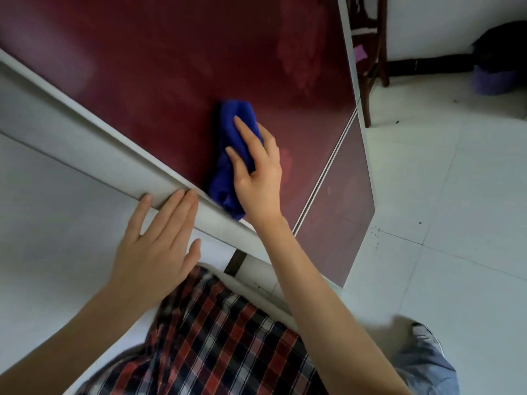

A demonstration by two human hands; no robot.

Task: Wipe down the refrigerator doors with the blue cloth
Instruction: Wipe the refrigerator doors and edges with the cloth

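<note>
The right hand (258, 169) is on the blue cloth (228, 155), pressing it flat against the large dark-red refrigerator door (159, 69). The index finger and thumb lie fairly straight across the top of the cloth. The other fingers run along its right edge, and how far they wrap round it cannot be told. The cloth is bunched into a long roll. One end pokes out beyond the fingertips, and the other reaches the pale grey trim (85, 132) at the door's near edge. The cloth looks a little blurred.

The left hand (155, 246) lies flat on the white side panel (51, 218) of the refrigerator. Its fingers are straight and close together, the tips touching the grey trim, and the thumb is spread out to the side. It holds nothing.

To the right of the cloth, a thin pale seam (323, 178) separates the large door from a smaller red door (338, 215) below it. Faint smeary patches show on the glossy red surface near the right hand and further up.

At the bottom of the view are the person's plaid shirt (222, 337), a jeans leg (427, 366) and a grey shoe (422, 332) on the white tiled floor (456, 223). A dark wooden chair (370, 61) stands just past the refrigerator. A purple basin (493, 81) sits by the far wall with something dark on top of it.
</note>
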